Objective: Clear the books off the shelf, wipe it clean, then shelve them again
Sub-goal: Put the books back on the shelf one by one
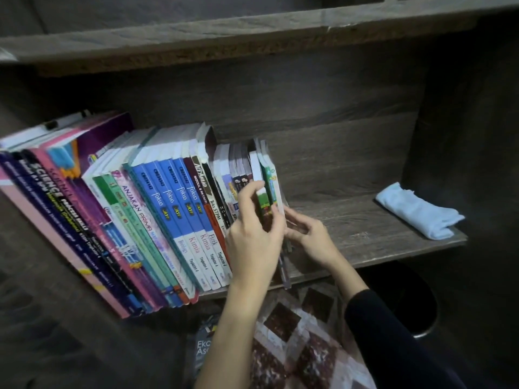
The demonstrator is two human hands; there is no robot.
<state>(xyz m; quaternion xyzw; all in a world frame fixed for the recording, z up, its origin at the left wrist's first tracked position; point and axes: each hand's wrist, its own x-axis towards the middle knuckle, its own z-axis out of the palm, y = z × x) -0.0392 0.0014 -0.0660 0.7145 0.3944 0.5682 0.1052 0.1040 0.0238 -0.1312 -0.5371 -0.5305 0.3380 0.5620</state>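
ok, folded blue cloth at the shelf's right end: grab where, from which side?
Probably pinch the cloth by its thick folded end near the shelf front edge, coming from the front: the side wall closes its right, an upper board hangs overhead.

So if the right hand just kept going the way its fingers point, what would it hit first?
Most likely the green book ending the row: the right hand points left and up at it, fingers about touching its cover. Blur hides whether they meet.
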